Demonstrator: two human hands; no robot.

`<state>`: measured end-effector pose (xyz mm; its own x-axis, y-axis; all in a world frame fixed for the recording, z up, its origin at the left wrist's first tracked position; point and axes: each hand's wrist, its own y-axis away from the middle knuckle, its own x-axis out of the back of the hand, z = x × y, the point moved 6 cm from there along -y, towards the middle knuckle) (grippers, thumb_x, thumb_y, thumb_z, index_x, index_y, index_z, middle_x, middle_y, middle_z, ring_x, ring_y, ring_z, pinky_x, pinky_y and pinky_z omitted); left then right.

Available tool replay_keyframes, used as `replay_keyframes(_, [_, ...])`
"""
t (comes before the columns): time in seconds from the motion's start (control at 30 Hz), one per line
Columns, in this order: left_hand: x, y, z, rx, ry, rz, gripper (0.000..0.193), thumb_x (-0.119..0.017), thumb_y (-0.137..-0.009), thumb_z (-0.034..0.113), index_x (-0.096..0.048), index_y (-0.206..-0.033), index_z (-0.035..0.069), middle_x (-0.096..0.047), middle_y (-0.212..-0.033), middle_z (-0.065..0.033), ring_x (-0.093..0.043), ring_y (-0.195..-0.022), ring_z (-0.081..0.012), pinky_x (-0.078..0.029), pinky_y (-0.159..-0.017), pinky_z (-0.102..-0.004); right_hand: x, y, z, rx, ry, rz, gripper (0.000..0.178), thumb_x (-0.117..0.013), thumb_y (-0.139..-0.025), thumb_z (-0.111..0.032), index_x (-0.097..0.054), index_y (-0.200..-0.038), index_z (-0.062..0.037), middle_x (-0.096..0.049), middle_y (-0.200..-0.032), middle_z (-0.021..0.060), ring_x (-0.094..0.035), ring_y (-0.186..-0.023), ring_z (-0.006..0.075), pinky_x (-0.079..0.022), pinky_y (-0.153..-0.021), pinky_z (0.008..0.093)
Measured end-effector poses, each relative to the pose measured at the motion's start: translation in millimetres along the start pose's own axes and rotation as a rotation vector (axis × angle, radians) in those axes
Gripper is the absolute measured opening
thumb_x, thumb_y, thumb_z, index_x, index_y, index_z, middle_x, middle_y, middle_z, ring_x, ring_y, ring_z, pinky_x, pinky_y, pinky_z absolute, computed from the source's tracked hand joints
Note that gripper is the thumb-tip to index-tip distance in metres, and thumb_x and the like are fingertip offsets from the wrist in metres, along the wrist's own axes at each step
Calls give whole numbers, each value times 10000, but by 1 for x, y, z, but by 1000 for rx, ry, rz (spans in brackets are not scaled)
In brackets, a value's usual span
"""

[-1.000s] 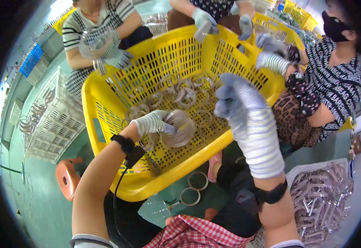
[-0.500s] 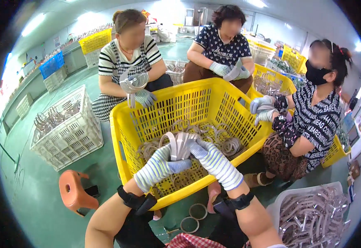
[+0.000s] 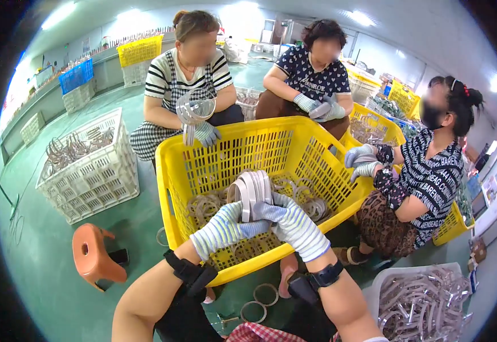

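Over the yellow plastic basket (image 3: 260,126), my two gloved hands grip a stack of thin metal rings (image 3: 252,191). My left hand (image 3: 225,227) closes on the stack's near left side. My right hand (image 3: 295,223) holds its lower right side, and the fingertips of both hands nearly meet. Both gloves are white with coloured stripes. Below the stack, more loose metal rings (image 3: 316,210) lie in the basket, partly hidden by my hands.
Three gloved co-workers squat around the basket; the left one holds metal rings (image 3: 194,108). A white crate of rings (image 3: 91,185) and an orange stool (image 3: 90,253) are at left. A white tub of metal strips (image 3: 425,302) stands at lower right. Two rings (image 3: 254,312) lie between my feet.
My hands have drawn closer together around the stack, which now shows its bands more upright and gathered. The view has shifted slightly, and the co-workers' hands stay nearly in place.
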<state>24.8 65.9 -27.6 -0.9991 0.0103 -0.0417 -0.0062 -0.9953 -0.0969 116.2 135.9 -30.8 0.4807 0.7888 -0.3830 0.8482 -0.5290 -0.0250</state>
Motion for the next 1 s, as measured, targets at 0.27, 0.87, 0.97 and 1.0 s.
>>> replay_keyframes(0.27, [-1,3,-5,105,-46,27,296,-729,-797,78,-646,-1079,36,-668,-1020,-18,-594,-934,-98,-493,-834,-273,0,3,-2,-17,-83,66,340,-636,-862,-222,-606,-1143,-32,-640,-981,9,-598,-842,84,-482,-758,223])
replay_keyframes(0.87, [-10,3,9,-84,-151,-13,289,-692,-830,67,-630,-1111,46,-665,-1034,-18,-582,-962,-100,-465,-857,-274,-2,10,-13,46,-76,63,306,-673,-831,-173,-637,-1102,-36,-663,-980,32,-622,-878,125,-495,-797,276])
replay_keyframes(0.97, [-6,3,10,-136,-92,63,288,-692,-828,61,-628,-1108,40,-663,-1026,-13,-588,-954,-104,-461,-859,-271,-1,12,-16,26,5,71,374,-661,-847,-237,-606,-1161,-40,-652,-1027,47,-626,-909,141,-496,-830,290])
replay_keyframes(1.0, [-7,3,11,-131,-91,55,291,-692,-828,64,-627,-1110,40,-662,-1023,-9,-590,-951,-108,-460,-863,-272,-2,11,-17,28,6,74,374,-661,-847,-237,-606,-1161,-40,-652,-1027,47,-626,-909,141,-496,-830,290])
